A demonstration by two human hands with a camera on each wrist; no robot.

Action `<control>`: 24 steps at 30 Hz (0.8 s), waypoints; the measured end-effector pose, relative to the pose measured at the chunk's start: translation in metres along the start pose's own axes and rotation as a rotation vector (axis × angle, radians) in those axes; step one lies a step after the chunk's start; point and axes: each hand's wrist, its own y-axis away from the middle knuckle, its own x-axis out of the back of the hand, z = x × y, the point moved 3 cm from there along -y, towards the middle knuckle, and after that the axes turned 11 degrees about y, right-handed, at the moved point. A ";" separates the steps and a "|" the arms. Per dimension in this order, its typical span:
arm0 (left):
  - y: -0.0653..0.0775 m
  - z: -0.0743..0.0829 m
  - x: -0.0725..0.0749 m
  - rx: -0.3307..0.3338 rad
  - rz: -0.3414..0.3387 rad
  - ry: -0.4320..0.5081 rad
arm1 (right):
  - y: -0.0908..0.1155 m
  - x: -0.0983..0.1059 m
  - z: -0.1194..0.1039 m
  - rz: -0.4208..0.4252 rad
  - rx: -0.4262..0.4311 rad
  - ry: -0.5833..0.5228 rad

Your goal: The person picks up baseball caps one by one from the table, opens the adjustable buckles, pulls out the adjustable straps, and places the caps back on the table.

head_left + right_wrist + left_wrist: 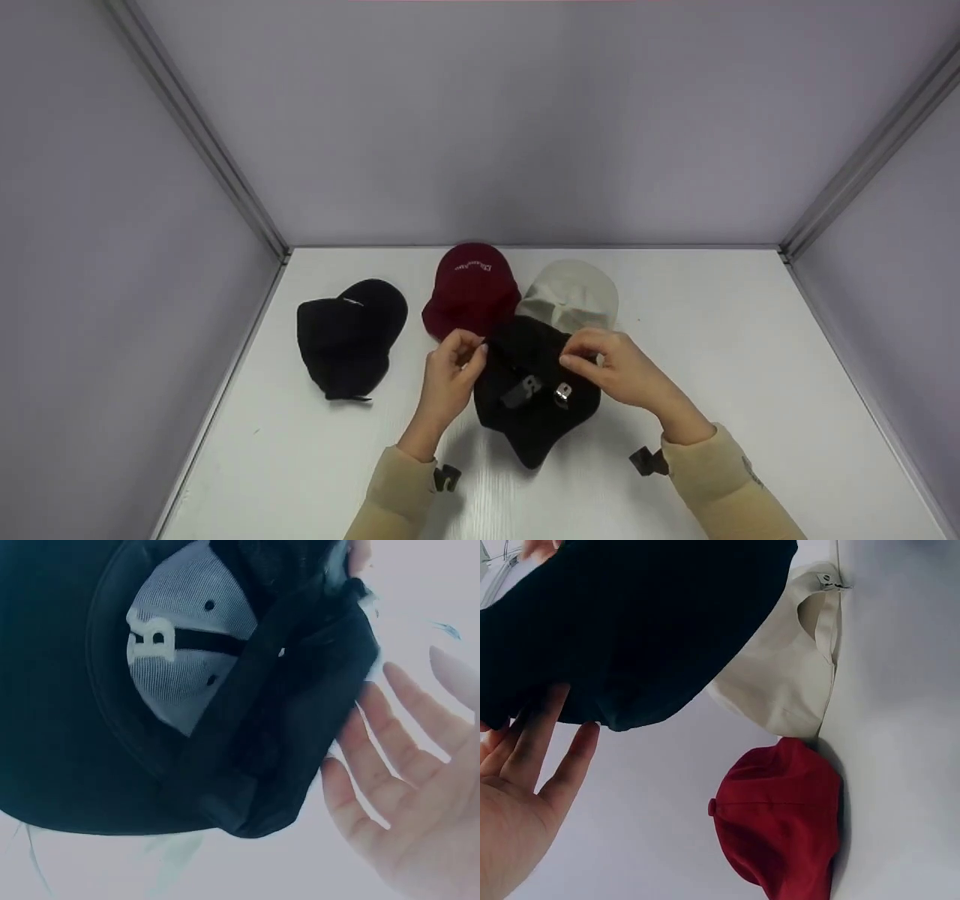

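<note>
White table (750,360), pale walls (525,135): a black cap (544,416) held up, inside showing

From where I stand, the black cap hangs raised above the surface before the person; take it as the clock's centre. At nine o'clock the left hand (452,379) pinches its edge between thumb and forefinger; toward two the right hand (619,367) pinches likewise, its other fingers looser. I can't tell how firmly either grips. A red cap (472,289) sits at eleven, a cream cap (577,292) close beside it nearer one, and a second dark cap (345,341) lies well apart, between nine and ten. Viewed from the right wrist, grey lining (169,682) and a pale letter (152,640) show within; from above, a metal buckle (562,393) glints.

To handle it well, I'd hold both pinches level and light: the cloth looks soft, and an uneven pull would probably fold it. Easing the edges apart evenly should help the crown keep its shape. I'd also favour six o'clock, away from the neighbouring caps.
</note>
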 end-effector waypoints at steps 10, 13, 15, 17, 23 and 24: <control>0.003 0.001 -0.004 -0.081 -0.090 0.053 | 0.001 -0.011 0.012 -0.041 -0.163 0.198; 0.003 0.000 -0.005 -0.112 -0.119 0.070 | 0.000 -0.015 0.012 -0.055 -0.154 0.220; 0.003 0.001 -0.006 -0.129 -0.135 0.072 | -0.002 -0.016 0.013 -0.054 -0.149 0.201; 0.004 0.002 -0.007 -0.144 -0.149 0.070 | -0.003 -0.017 0.015 -0.044 -0.152 0.161; 0.005 0.005 -0.011 -0.176 -0.187 0.053 | -0.008 -0.015 0.024 -0.030 -0.242 0.089; 0.005 0.006 -0.012 -0.184 -0.190 0.047 | -0.008 -0.015 0.025 -0.034 -0.260 0.089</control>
